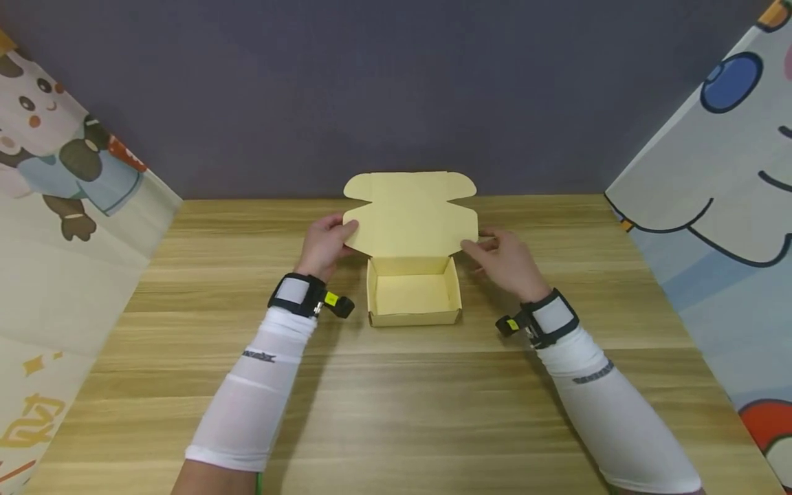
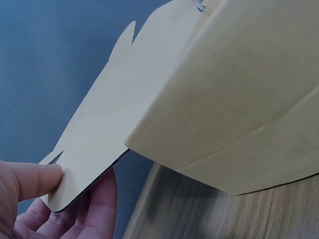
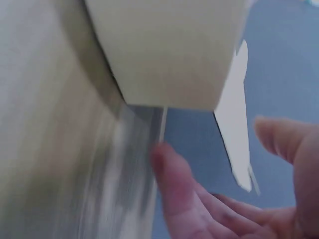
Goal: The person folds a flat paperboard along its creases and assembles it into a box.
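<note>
We have a wood-grain table [image 1: 396, 405] with the small cardboard box [image 1: 416, 320] upright towards its far edge, between our hands, lid [image 1: 410, 216] raised on the box's far side. Our left hand [image 1: 324, 246] pinches the lid's left flap [image 2: 82, 172], thumb on top, fingers under; our right hand [image 1: 509, 265] is spread beside the right flap [image 1: 464, 223], thumb and fingers apart, not gripping.

White sleeves [image 1: 250, 405], black wrist straps [image 1: 297, 294]
</note>
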A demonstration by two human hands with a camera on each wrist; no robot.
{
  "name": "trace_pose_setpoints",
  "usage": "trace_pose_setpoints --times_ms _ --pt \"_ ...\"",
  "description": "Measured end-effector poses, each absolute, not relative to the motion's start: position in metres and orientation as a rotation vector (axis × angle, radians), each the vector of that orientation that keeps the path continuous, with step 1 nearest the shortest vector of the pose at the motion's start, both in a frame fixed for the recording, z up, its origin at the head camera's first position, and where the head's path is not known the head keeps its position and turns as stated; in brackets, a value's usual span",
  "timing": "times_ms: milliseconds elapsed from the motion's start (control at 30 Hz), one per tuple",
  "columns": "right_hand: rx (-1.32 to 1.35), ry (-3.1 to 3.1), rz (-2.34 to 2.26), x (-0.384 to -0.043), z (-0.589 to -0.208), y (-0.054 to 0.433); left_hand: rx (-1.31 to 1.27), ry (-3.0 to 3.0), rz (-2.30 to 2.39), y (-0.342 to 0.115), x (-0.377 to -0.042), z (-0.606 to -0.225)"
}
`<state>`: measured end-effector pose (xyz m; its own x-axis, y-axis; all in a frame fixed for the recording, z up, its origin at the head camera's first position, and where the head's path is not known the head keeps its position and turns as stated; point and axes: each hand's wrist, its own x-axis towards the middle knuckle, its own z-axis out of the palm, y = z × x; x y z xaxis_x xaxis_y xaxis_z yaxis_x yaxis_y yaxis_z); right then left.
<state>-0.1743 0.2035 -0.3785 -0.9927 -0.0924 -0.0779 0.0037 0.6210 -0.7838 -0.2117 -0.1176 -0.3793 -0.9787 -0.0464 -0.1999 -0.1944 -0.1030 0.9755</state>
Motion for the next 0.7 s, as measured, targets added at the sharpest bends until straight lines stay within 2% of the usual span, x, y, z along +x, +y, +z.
trace_pose_setpoints --times_ms 267,700 --pt "0.045 2.450 -1.943 -0.197 -0.375 0.198 -0.300 2.007 2.257 -0.117 -0.211 -0.380" --pt "0.077 2.469 -2.007 -0.205 -0.382 0.189 -0.310 1.991 2.286 -0.117 -0.211 -0.380"
